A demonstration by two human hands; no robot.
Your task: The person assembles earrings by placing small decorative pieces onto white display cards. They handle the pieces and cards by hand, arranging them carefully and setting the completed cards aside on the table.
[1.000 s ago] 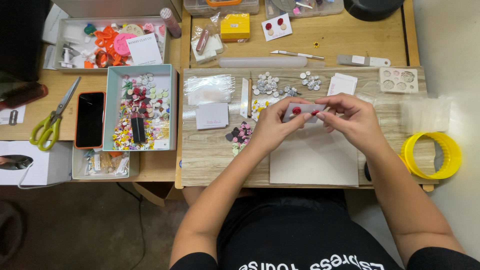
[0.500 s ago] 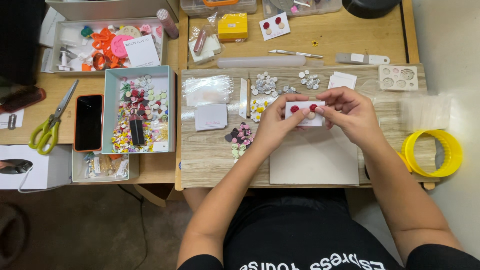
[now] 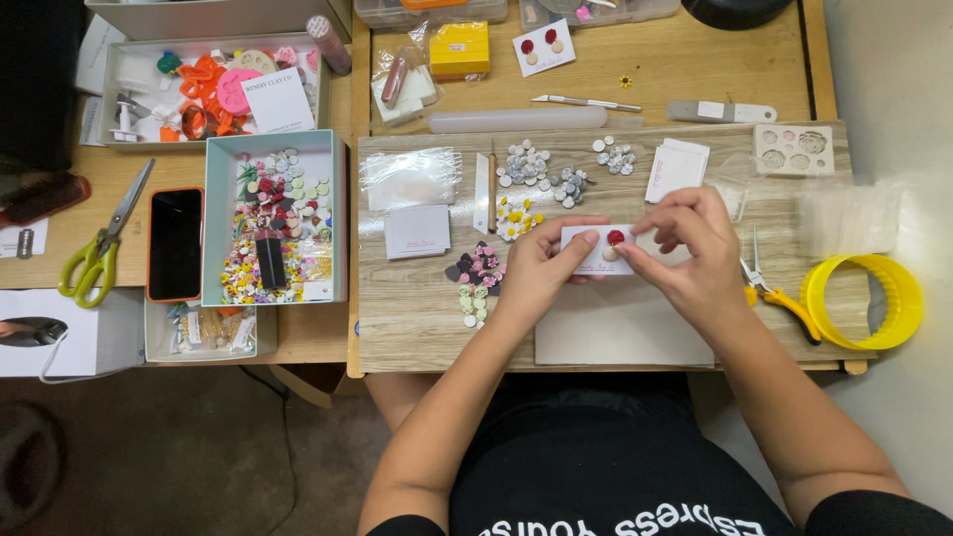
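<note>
Hands meet above grey tile [image 3: 623, 326] on wooden board [image 3: 417, 308]: left hand [image 3: 533, 270] and right hand [image 3: 695, 256] both pinch small white card [image 3: 594, 252] bearing red stud [image 3: 616, 238]. Beyond: loose grey and yellow flower pieces [image 3: 541, 179], clear roller [image 3: 516, 120].

I see the wooden table [image 3: 685, 60] carrying a pale board [image 3: 417, 318] at its near edge, scissors [image 3: 99, 248] and a phone [image 3: 175, 243] toward its left.
</note>
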